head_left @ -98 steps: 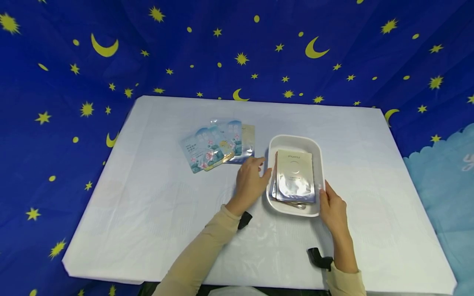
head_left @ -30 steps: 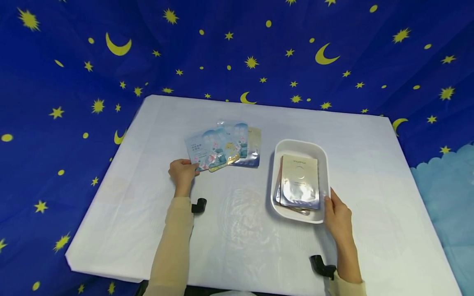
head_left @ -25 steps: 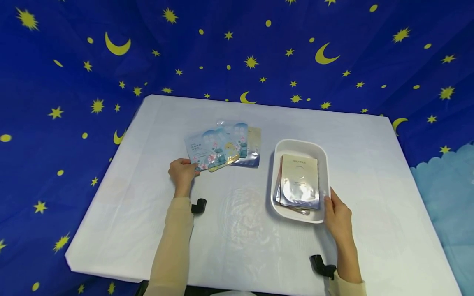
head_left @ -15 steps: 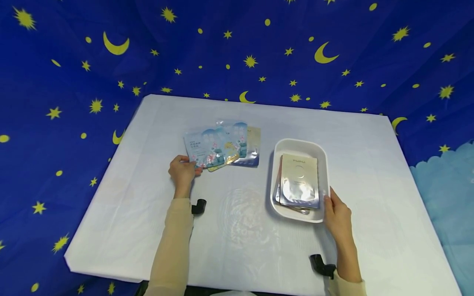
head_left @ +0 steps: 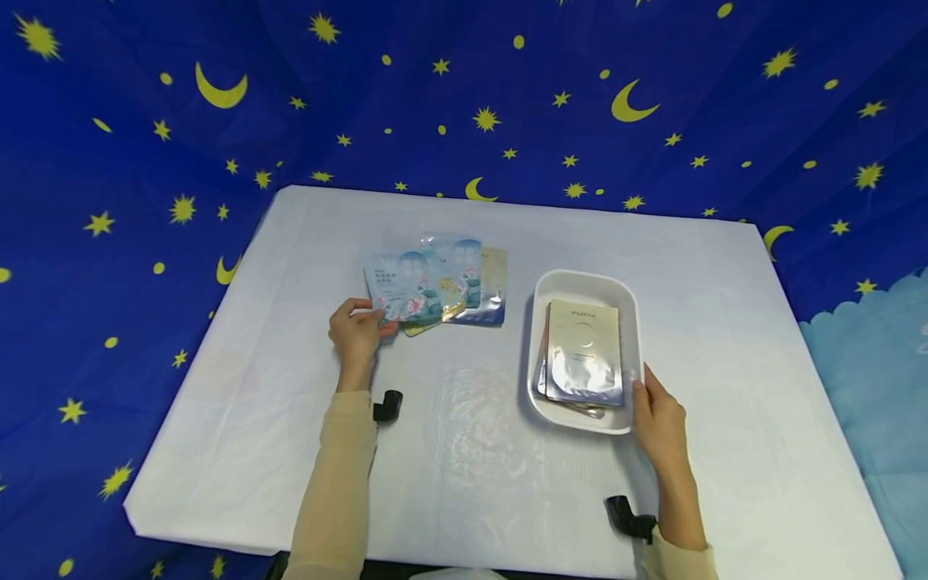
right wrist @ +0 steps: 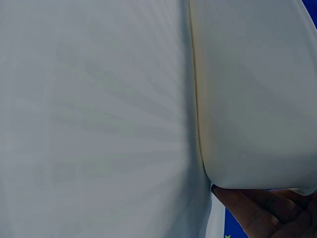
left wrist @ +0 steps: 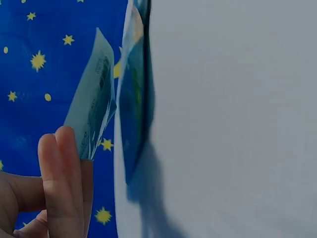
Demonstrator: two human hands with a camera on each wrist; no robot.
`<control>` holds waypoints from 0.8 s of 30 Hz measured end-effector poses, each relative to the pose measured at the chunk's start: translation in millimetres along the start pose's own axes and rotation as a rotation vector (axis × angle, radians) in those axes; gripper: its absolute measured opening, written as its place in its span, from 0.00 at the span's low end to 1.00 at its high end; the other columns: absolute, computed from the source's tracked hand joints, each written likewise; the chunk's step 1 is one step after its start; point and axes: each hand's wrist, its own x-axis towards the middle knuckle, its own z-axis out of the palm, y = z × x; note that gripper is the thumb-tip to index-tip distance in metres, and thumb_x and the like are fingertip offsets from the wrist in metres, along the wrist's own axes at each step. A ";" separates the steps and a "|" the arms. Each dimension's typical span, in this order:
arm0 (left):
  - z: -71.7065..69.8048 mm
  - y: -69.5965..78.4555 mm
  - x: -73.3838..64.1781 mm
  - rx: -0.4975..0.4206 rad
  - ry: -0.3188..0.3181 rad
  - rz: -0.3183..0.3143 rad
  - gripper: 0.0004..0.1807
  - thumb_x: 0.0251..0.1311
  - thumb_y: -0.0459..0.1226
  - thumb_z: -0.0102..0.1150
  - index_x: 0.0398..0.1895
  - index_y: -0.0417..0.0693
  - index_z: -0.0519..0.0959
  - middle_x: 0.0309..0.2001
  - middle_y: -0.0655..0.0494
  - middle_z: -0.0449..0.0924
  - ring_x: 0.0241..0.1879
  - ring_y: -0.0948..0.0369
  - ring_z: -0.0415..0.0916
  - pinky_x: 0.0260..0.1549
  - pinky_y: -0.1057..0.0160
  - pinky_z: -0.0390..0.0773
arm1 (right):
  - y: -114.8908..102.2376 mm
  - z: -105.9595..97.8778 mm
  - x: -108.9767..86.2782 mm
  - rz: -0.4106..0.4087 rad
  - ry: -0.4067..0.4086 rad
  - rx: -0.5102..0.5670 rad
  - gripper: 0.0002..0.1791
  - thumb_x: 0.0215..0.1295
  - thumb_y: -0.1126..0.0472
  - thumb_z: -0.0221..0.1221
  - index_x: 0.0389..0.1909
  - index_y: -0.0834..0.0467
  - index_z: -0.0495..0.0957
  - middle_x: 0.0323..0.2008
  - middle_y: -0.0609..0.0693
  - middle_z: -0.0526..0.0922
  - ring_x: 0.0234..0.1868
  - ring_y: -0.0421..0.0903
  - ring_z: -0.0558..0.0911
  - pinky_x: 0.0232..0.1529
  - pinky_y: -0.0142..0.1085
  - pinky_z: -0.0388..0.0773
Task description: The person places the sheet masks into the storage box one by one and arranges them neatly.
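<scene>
At the left of the head view, my left hand [head_left: 355,334] pinches the lower left corner of a blue face mask packet [head_left: 399,282] with pink flowers. In the left wrist view this packet [left wrist: 94,99] is tilted up, apart from another packet [left wrist: 131,109] by the tabletop. Beside it lie a second blue packet [head_left: 467,270], a yellow-edged one [head_left: 422,328] partly covered, and a gold-and-silver packet [head_left: 496,282]. My right hand [head_left: 661,419] grips the right side of a white plastic tray [head_left: 635,330], which holds a stack of gold-and-silver packets [head_left: 584,346].
A white cloth [head_left: 471,451] covers the table. Behind it hangs a blue curtain [head_left: 406,97] with yellow stars and moons. Light blue fabric [head_left: 870,362] hangs at the right. Black wrist mounts [head_left: 388,406] sit on both forearms.
My left hand has gone from beside the tray to the left packets. It has since lifted and slightly turned the flowered packet's near corner. My right hand stays on the tray.
</scene>
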 end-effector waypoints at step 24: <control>94.2 47.3 -104.4 -0.121 -0.434 0.220 0.07 0.59 0.21 0.58 0.40 0.27 0.75 0.30 0.31 0.80 0.21 0.44 0.84 0.23 0.60 0.85 | -0.2 0.5 0.4 -0.006 0.009 0.002 0.22 0.74 0.63 0.46 0.65 0.66 0.69 0.50 0.74 0.78 0.53 0.74 0.77 0.49 0.65 0.72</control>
